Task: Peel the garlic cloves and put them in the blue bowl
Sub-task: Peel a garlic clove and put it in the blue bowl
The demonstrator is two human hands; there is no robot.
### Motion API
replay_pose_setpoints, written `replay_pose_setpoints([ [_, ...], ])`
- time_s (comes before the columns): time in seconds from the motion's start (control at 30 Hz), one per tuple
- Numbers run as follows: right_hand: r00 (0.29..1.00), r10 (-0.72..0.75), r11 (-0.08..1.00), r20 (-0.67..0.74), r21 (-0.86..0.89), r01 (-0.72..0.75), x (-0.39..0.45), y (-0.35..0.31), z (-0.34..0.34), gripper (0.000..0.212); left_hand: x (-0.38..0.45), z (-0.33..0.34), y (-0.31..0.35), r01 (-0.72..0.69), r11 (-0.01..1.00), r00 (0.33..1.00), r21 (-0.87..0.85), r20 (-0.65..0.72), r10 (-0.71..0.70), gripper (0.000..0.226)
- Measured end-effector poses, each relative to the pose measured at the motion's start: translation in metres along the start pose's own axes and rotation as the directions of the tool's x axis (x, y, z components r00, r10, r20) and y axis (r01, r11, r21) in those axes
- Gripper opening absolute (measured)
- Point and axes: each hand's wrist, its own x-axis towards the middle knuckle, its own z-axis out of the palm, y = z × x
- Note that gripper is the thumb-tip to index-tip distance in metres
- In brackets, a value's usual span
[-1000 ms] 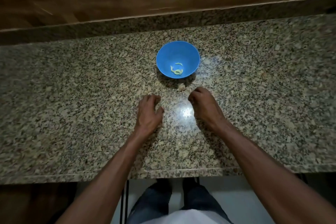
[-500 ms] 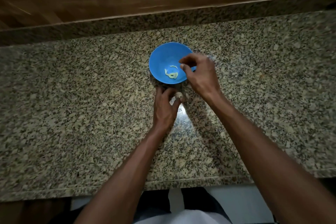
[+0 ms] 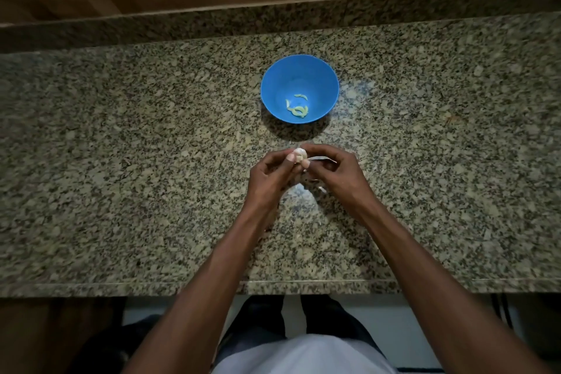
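Both hands meet over the counter: the left hand (image 3: 270, 173) and the right hand (image 3: 337, 173) each pinch the same garlic clove (image 3: 299, 155) at their fingertips, a pale strip of skin (image 3: 321, 158) trailing toward 3 o'clock. The clove is small and likely slick, so a hard pull could shoot it onto the granite counter (image 3: 121, 161), where pale speckles would hide it. The blue bowl (image 3: 324, 76), holding peeled cloves (image 3: 298, 108), sits near at 12 o'clock; a careless reach could tip it. There is open counter at 9 and 3 o'clock, with the front edge (image 3: 182, 284) well back at 6.
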Motion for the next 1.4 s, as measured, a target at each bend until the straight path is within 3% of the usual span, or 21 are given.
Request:
replay_pose_setpoints([
  [0.1, 1.000, 0.006, 0.999, 0.010, 0.040, -0.007, -0.006, 0.004, 0.005, 0.026, -0.006, -0.006, -0.001, -0.012, 0.995, 0.999, 0.101, -0.029, 0.015, 0.020],
  [0.33, 1.000, 0.000, 0.999, -0.012, 0.040, 0.000, -0.016, 0.009, 0.011, 0.027, -0.018, -0.013, -0.006, -0.222, 0.933, 0.974, 0.283, 0.013, 0.228, 0.021],
  [0.47, 0.999, 0.033, 0.997, -0.004, 0.065, -0.033, -0.020, 0.012, 0.008, 0.034, -0.019, -0.014, -0.007, -0.239, 0.902, 0.968, 0.360, 0.019, 0.250, 0.015],
  [0.7, 0.997, 0.075, 0.996, 0.030, 0.042, -0.077, -0.021, 0.013, 0.005, 0.034, -0.011, -0.019, -0.010, -0.367, 0.672, 0.927, 0.643, 0.194, 0.321, 0.010],
  [0.97, 0.993, 0.102, 0.994, 0.067, -0.053, -0.099, -0.014, 0.018, 0.001, 0.035, 0.000, -0.027, -0.004, -0.437, 0.488, 0.899, 0.756, 0.362, 0.246, 0.016],
  [1.4, 0.985, 0.143, 0.988, 0.095, -0.076, -0.136, -0.009, 0.020, -0.002, 0.030, -0.001, -0.027, -0.005, -0.378, 0.531, 0.926, 0.758, 0.319, 0.204, 0.020],
])
